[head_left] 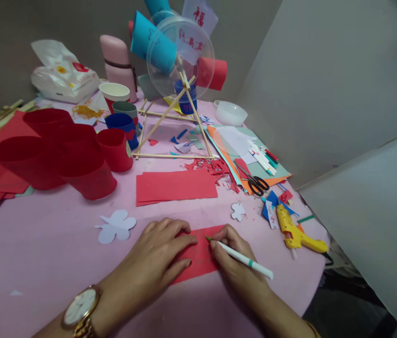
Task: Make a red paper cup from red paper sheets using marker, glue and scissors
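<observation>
Pale walls (pixel 307 84) stand behind a pink table (pixel 43 263) full of craft bits. Right in front of me lies a red strip of paper (pixel 200 259), flat on the table between my two hands. My left hand (pixel 161 251) rests on its left side, with the fingers a bit bent and spread apart, not gripping anything. My right hand (pixel 235 257) has its thumb and fingers pinched around a white marker (pixel 244 259), and the green tip points at the paper. I cannot tell if the tip touches it. Faint lines show on the red. Just past the strip lies more red paper (pixel 175 188). A white paper flower (pixel 117 227) is near my left hand, and a smaller flower (pixel 238 211) is past my right. Black scissors (pixel 251 178) and a yellow glue gun (pixel 294 230) lie over on the right. Red cups (pixel 89 176) stand on the left.
</observation>
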Motion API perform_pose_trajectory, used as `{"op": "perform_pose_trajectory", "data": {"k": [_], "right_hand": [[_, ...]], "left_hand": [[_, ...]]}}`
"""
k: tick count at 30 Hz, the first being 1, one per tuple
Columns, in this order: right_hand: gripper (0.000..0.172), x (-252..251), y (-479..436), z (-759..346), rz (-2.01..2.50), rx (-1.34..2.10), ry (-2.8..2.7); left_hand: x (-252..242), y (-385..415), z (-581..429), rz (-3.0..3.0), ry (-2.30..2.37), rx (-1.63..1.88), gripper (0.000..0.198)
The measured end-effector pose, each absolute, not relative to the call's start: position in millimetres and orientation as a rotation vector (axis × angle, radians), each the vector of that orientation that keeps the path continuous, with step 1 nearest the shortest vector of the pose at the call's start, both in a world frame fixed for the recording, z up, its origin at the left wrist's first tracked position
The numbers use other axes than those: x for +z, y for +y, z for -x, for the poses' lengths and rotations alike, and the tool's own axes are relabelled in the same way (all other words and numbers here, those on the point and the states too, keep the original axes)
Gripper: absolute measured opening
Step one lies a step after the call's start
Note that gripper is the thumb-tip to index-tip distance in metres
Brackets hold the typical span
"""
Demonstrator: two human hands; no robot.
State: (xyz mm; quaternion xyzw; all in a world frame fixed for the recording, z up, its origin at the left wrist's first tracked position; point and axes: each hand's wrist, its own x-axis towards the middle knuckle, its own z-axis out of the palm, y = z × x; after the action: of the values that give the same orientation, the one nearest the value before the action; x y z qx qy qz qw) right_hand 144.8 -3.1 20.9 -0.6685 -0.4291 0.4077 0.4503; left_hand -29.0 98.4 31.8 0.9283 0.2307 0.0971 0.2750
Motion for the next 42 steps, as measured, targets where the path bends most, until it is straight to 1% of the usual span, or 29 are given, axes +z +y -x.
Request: {"op": "perform_pose_trajectory", "data": {"k": [8, 21, 34, 42], "right_hand": [[0.011, 21.5, -1.6, -146.5, 1.641, 1.02, -1.095], [0.013, 26.1, 4.1, -144.6, 1.708, 0.974, -1.168], [0.01, 28.1, 7.5, -142.7, 1.71, 0.969, -1.175], [0.01, 28.9, 8.1, -141.5, 1.721, 0.976, -1.155]], "left_hand": [[35.2, 97.0, 28.6, -2.475, 0.626, 0.258, 0.023], [32.5, 97.5, 29.6, -2.467, 0.629, 0.277, 0.025], [34.3, 97.3, 29.5, -2.483, 0.626, 0.258, 0.022], [33.0, 96.7, 30.6, -2.476, 0.629, 0.262, 0.024]]}}
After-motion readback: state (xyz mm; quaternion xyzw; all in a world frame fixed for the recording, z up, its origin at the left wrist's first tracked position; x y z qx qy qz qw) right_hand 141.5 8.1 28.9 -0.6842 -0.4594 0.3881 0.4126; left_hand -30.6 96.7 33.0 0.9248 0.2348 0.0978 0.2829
